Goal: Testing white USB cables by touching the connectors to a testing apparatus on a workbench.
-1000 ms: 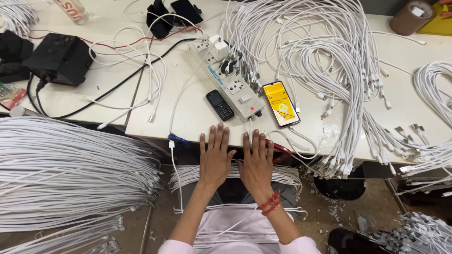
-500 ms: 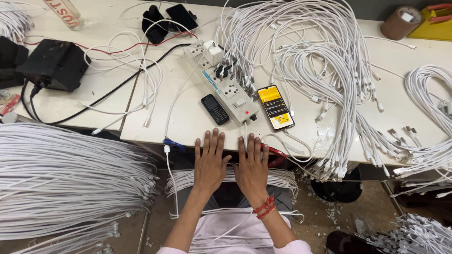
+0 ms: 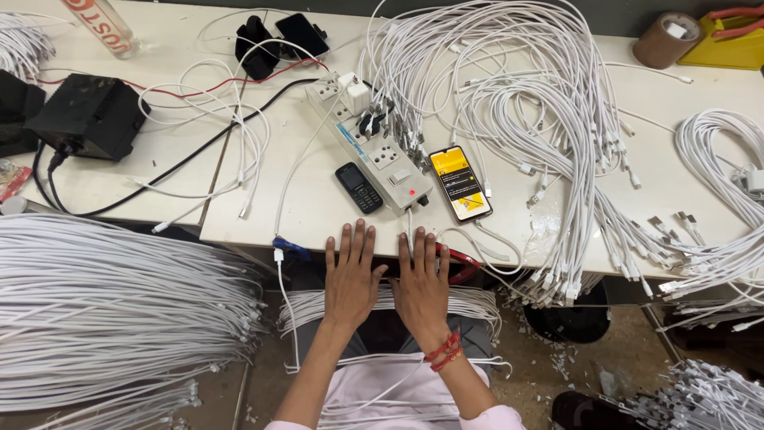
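Note:
My left hand and my right hand lie flat, side by side, fingers spread, with the fingertips on the front edge of the white table. Neither holds anything. Red threads circle my right wrist. Under both hands a bundle of white cables lies across my lap. Just beyond my fingertips sit a small black keypad phone, a white power strip with plugs in it, and a smartphone with a lit yellow screen.
A large heap of white cables covers the table's right half. More cable bundles fill the left foreground. A black box, a black smartphone, a tape roll and a yellow tray sit at the back.
Both hands stay flat at the table edge. The view has shifted slightly, so the table and hands sit a little lower and more to the left than before.

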